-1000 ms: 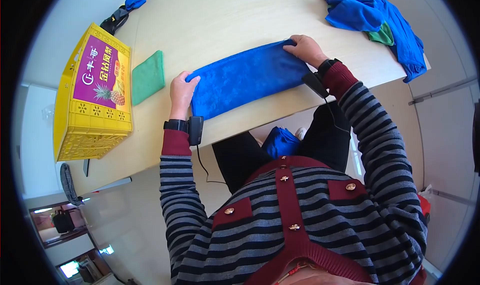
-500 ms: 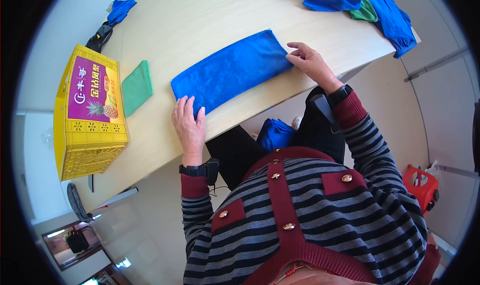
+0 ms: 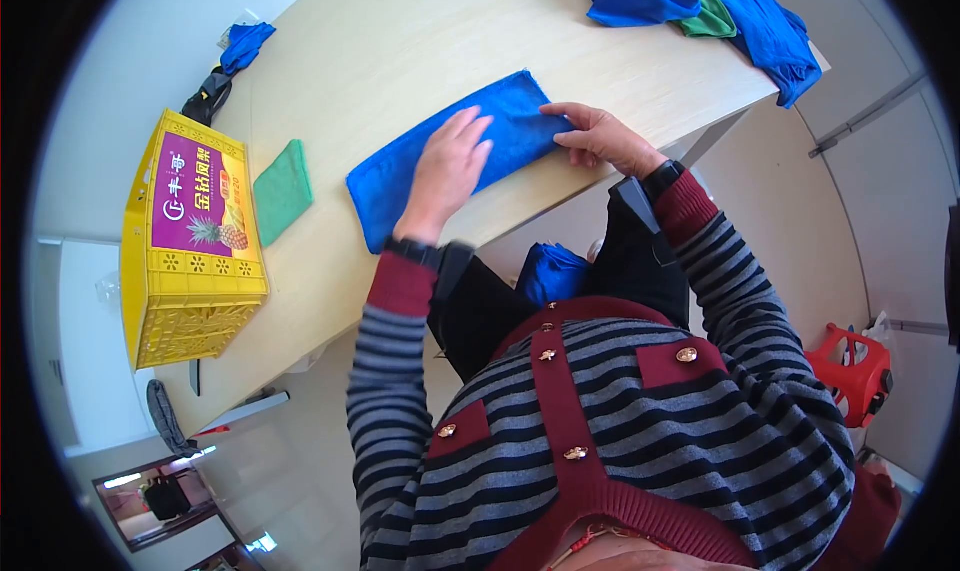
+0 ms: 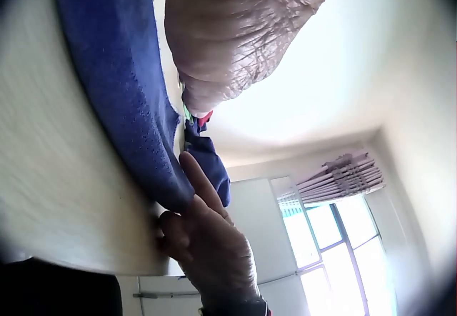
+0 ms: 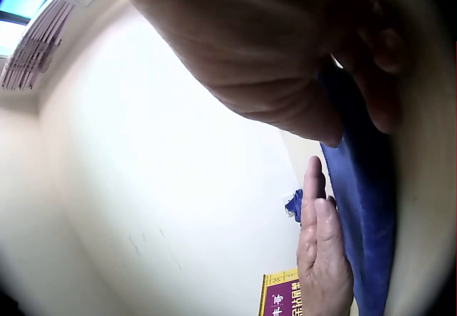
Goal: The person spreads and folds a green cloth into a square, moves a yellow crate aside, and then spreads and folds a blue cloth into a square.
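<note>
A long folded blue towel (image 3: 395,176) lies across the light wooden table (image 3: 380,51), near its front edge. My left hand (image 3: 452,161) lies flat on the towel's middle, fingers straight and pointing away from me. The left wrist view shows that palm (image 4: 235,38) over the towel (image 4: 121,95). My right hand (image 3: 592,136) is at the towel's right end, index finger laid on top and thumb below, pinching the edge. In the right wrist view its curled fingers (image 5: 375,80) hold the blue cloth (image 5: 368,209), with the left hand (image 5: 325,259) beyond.
A yellow crate (image 3: 195,241) with a purple pineapple label stands at the table's left. A folded green cloth (image 3: 282,191) lies beside it. A heap of blue and green cloths (image 3: 720,11) sits at the far right corner. Another blue cloth (image 3: 555,271) rests on my lap.
My left hand left the towel's near left corner and now lies flat on its middle. My right hand closed in on the towel's right end. The towel stayed in place.
</note>
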Tool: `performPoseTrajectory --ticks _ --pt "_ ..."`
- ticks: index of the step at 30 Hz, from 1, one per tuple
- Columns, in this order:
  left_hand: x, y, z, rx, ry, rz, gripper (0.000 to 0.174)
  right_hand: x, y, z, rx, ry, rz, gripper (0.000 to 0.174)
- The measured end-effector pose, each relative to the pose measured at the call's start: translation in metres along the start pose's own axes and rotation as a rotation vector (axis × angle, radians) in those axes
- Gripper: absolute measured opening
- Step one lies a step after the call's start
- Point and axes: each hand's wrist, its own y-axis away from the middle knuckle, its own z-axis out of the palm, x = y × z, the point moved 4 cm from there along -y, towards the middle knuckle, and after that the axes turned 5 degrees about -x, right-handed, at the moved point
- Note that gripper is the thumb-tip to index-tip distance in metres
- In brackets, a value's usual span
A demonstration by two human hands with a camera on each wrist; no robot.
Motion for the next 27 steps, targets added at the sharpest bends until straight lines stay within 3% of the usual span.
performPoseTrajectory --ticks 4,7,11,19,22,25,27 --pt "-0.020 -0.047 0.059 -0.111 -0.022 0.053 0.045 -0.001 0.002 -0.003 -0.009 -0.056 0.003 0.046" --pt "-0.023 -0.054 0.081 -0.231 -0.251 -0.077 0.053 0.009 0.006 -0.007 -0.044 -0.073 0.040 0.043" --pt "-0.029 -0.051 0.087 -0.256 -0.222 -0.083 0.057 0.015 0.005 -0.013 -0.111 -0.089 0.025 0.036" --pt "-0.025 -0.051 0.088 -0.275 -0.313 -0.086 0.057 0.012 0.010 -0.017 0.015 -0.077 -0.011 0.031" --pt "-0.024 -0.051 0.088 -0.259 -0.310 -0.074 0.057 -0.019 0.011 -0.009 0.514 0.561 -0.381 0.034" --pt "-0.037 -0.049 0.097 -0.268 -0.279 -0.061 0.057 -0.049 -0.011 0.034 0.486 0.544 -0.516 0.048" --pt "-0.049 -0.051 0.100 -0.296 -0.224 -0.046 0.056 -0.038 -0.046 0.064 0.488 0.619 -0.523 0.056"
